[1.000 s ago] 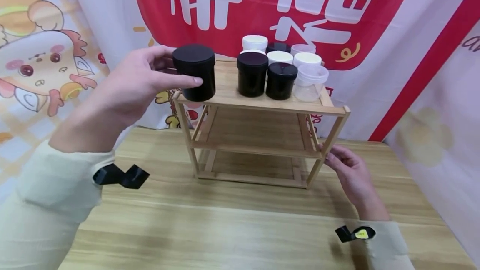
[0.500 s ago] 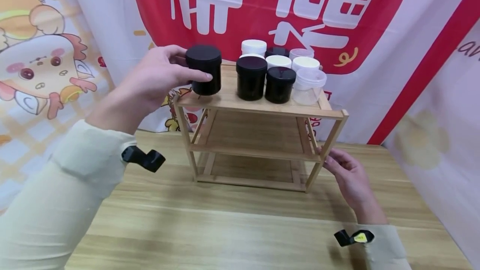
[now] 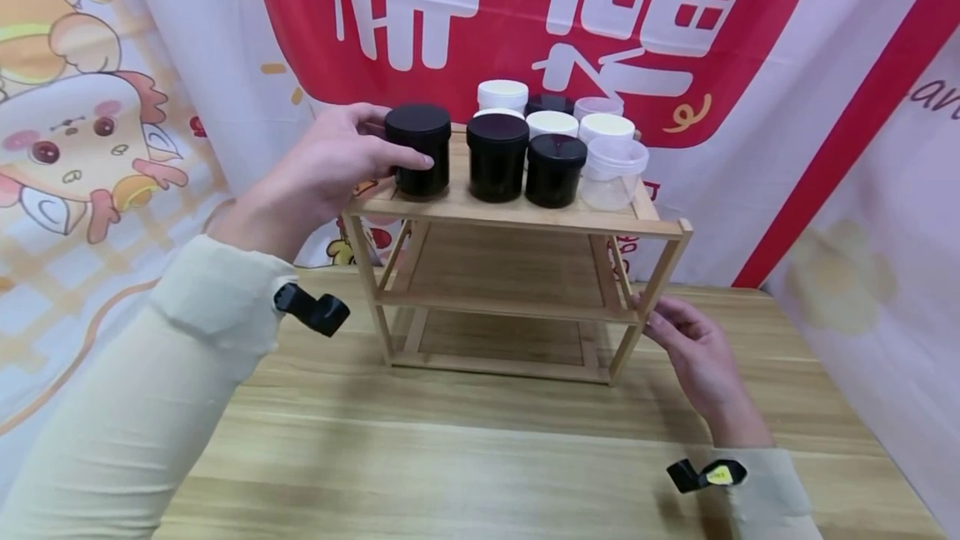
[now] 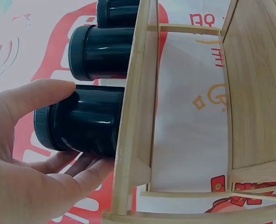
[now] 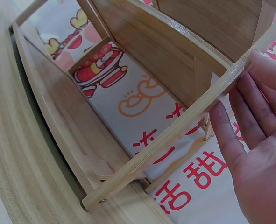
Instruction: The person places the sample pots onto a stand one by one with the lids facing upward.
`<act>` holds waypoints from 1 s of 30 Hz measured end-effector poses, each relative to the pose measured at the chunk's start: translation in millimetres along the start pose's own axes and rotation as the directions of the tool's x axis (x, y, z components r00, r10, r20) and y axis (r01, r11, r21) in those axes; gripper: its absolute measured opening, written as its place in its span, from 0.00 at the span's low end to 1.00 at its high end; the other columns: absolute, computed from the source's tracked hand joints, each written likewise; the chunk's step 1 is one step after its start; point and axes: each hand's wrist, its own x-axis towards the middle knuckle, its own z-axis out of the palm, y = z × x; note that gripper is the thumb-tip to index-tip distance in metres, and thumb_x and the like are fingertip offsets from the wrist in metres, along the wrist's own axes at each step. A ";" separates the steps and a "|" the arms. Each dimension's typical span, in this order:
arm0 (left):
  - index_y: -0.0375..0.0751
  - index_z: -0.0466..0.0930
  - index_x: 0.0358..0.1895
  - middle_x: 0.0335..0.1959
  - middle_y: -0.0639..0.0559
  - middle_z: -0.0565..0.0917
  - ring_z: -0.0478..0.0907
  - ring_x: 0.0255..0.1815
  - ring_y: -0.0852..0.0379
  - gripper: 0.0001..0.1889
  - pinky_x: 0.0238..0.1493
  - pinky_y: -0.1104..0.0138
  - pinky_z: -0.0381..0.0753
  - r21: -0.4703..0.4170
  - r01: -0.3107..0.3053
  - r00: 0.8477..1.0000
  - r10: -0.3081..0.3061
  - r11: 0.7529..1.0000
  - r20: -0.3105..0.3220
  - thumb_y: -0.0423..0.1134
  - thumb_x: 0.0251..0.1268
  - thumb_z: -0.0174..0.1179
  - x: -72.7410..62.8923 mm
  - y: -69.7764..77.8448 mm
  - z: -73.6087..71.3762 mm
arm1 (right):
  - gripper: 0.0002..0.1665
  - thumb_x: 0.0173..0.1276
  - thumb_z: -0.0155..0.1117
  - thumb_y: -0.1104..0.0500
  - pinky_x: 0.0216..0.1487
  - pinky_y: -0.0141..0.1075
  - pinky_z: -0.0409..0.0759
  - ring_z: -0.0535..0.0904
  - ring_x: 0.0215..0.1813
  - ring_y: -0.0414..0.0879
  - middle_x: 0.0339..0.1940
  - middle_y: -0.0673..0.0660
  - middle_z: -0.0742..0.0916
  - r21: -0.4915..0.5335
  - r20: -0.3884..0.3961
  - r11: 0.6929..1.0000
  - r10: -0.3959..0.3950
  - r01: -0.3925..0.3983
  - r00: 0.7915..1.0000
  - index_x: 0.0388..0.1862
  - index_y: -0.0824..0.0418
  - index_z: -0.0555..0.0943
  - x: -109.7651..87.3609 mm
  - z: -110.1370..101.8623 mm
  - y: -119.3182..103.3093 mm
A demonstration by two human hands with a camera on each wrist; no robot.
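Observation:
My left hand (image 3: 330, 157) grips a black screw-lid jar (image 3: 422, 148) at the top shelf's left front corner, thumb in front and fingers behind. In the left wrist view the black jar (image 4: 88, 119) stands with its base at the shelf board. Beside it on the top shelf are another black jar (image 3: 497, 158) and a shorter black jar (image 3: 555, 172). At the right front post of the wooden rack (image 3: 517, 308), my right hand (image 3: 693, 348) pinches the post; the right wrist view shows the hand's (image 5: 259, 126) thumb and fingers on opposite sides of it.
A clear jar (image 3: 611, 175) stands at the front right of the top shelf. Behind are several white-lidded jars (image 3: 502, 95), partly hidden. The rack stands on a wood-grain table (image 3: 450, 473). A red and white printed cloth (image 3: 517, 32) hangs behind.
My left hand has carried the black jar rightward and lowered it onto the top shelf, beside the other black jar. My right hand stays at the rack's post.

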 end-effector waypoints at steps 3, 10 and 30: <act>0.46 0.68 0.79 0.77 0.45 0.70 0.71 0.70 0.48 0.38 0.68 0.60 0.80 -0.012 0.011 1.000 -0.011 1.000 -0.003 0.39 0.68 0.74 2.9 0.0 2.0 | 0.19 0.84 0.54 0.70 0.63 0.32 0.86 0.85 0.59 0.38 0.59 0.47 0.92 0.006 -0.003 1.000 -0.004 0.004 1.000 0.65 0.60 0.85 0.1 0.4 -0.1; 0.42 0.75 0.74 0.74 0.45 0.72 0.72 0.71 0.48 0.32 0.71 0.58 0.81 -0.032 -0.002 1.000 0.002 0.999 -0.004 0.37 0.68 0.73 8.6 -2.2 6.0 | 0.19 0.84 0.54 0.70 0.63 0.32 0.85 0.85 0.59 0.38 0.59 0.47 0.92 0.007 0.000 1.000 -0.014 0.014 1.000 0.64 0.60 0.86 1.1 0.6 0.1; 0.40 0.75 0.67 0.60 0.49 0.76 0.76 0.47 0.53 0.27 0.46 0.71 0.81 -0.058 0.005 1.000 -0.006 0.998 -0.024 0.36 0.68 0.73 13.5 -1.0 15.2 | 0.20 0.85 0.53 0.69 0.65 0.31 0.84 0.85 0.61 0.38 0.61 0.47 0.92 0.000 0.002 1.000 0.003 -0.003 1.000 0.67 0.61 0.84 -0.7 0.5 0.3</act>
